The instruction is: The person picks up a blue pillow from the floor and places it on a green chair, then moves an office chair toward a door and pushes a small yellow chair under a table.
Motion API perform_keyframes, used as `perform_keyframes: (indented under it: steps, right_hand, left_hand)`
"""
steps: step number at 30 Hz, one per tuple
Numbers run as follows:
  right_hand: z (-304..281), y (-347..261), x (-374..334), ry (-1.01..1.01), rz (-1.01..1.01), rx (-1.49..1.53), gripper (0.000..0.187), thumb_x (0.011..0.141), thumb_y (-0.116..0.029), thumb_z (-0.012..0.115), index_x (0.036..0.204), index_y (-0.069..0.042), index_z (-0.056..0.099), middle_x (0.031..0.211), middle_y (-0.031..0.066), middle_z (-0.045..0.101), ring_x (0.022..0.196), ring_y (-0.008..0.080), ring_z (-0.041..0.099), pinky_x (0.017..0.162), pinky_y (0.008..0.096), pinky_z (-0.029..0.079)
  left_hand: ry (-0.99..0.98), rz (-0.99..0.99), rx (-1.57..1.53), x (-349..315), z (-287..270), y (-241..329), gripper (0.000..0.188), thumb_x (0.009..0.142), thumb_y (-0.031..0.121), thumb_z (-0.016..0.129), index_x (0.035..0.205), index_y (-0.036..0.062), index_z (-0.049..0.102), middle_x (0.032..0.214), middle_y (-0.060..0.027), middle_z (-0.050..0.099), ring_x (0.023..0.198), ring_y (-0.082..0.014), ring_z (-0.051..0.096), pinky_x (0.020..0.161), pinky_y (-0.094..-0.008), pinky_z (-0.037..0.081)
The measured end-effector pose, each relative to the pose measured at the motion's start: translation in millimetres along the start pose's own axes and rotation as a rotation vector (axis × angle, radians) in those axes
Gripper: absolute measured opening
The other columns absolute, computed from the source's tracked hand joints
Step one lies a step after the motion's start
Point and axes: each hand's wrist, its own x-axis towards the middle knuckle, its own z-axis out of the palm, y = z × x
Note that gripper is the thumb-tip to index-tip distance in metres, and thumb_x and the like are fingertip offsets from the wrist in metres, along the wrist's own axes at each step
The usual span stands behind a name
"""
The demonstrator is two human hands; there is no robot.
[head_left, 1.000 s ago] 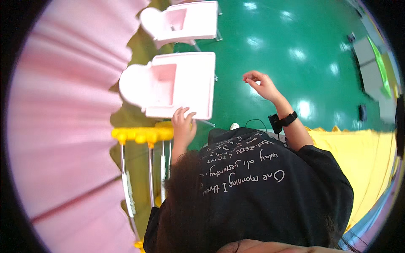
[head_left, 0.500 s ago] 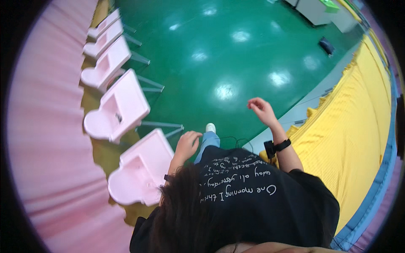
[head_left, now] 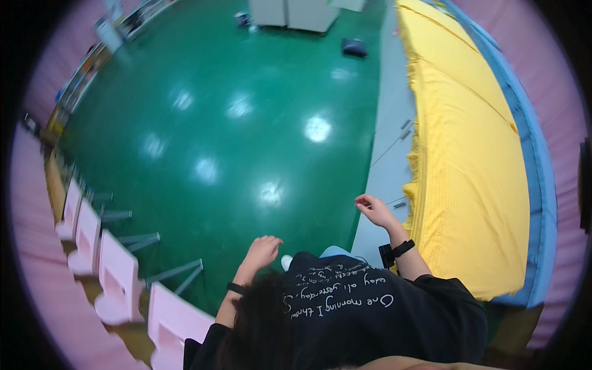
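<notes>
My left hand (head_left: 265, 250) hangs over the green floor (head_left: 246, 154), its fingers stretched and slightly bent, holding nothing. A dark band (head_left: 235, 288) circles that wrist. The nearest furniture on that side is a row of pale pink chair-like seats (head_left: 169, 317) on metal legs. On the right, my right hand (head_left: 375, 208) is in the air before a light grey drawer or cabinet front (head_left: 385, 166). Its fingers are loosely curled, thumb apart, with nothing seen in them. A black strap with a small box (head_left: 394, 251) is on that wrist. One white shoe (head_left: 287, 263) shows below.
Ruffled yellow cloth (head_left: 468, 179) covers a long surface along the right, with a blue padded edge (head_left: 536, 203) beyond. Far ahead stand pale cabinets (head_left: 311, 13), with a dark bag-like item (head_left: 354, 47) on the floor. Pink curtain (head_left: 37, 246) lines the left; shelves (head_left: 86, 74) stand far left.
The view has turned leftward and forward: the pink seats have dropped to the lower left, and the yellow-covered surface stands straighter along the right. Both hands stay empty.
</notes>
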Motion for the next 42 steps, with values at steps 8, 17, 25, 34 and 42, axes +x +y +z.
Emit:
perform_keyframes:
  steps: [8,17,25,34,42]
  right_hand:
    - [-68,79,47,0.303,0.175,0.006,0.023,0.077,-0.017,0.054,0.095,-0.002,0.053,0.079,0.0098,0.058,0.072,0.0161,0.055,0.067,0.0274,0.044]
    - [-214,37,248,0.333,0.120,-0.021,0.029,0.077,-0.020,0.055,0.097,-0.001,0.050,0.086,0.0110,0.057,0.076,0.0174,0.055,0.069,0.0283,0.044]
    - [-259,56,452,0.072,0.010,0.092,0.033,0.080,-0.021,0.053,0.105,-0.002,0.045,0.091,0.0085,0.055,0.084,0.0147,0.052,0.073,0.0267,0.043]
    - [-366,74,646,0.023,0.237,-0.105,0.036,0.077,-0.026,0.054,0.104,-0.003,0.048,0.090,0.0097,0.057,0.079,0.0196,0.055,0.070,0.0303,0.044]
    - [-485,75,770,0.404,0.213,0.153,0.029,0.079,-0.020,0.053,0.101,-0.002,0.049,0.088,0.0080,0.055,0.078,0.0149,0.053,0.069,0.0271,0.043]
  left_hand:
    - [-0.267,0.347,-0.001,200,-14,-52,0.016,0.073,0.011,0.046,0.086,0.0072,0.055,0.079,-0.0107,0.057,0.076,-0.0285,0.054,0.066,-0.0388,0.043]
    - [-0.281,-0.023,-0.101,415,-19,-147,0.024,0.071,0.012,0.045,0.092,0.0053,0.054,0.084,-0.0152,0.057,0.080,-0.0313,0.054,0.070,-0.0381,0.043]
    - [-0.738,-0.464,-0.091,504,4,-268,0.025,0.069,0.019,0.047,0.084,0.0019,0.058,0.085,-0.0194,0.057,0.081,-0.0336,0.054,0.072,-0.0388,0.043]
    - [-0.716,-0.662,-0.228,637,7,-421,0.025,0.070,0.019,0.046,0.084,0.0020,0.058,0.086,-0.0193,0.057,0.083,-0.0328,0.054,0.074,-0.0380,0.042]
    - [-0.571,-0.418,-0.078,948,-36,-477,0.025,0.071,0.019,0.045,0.084,0.0021,0.058,0.087,-0.0192,0.057,0.084,-0.0320,0.054,0.075,-0.0374,0.042]
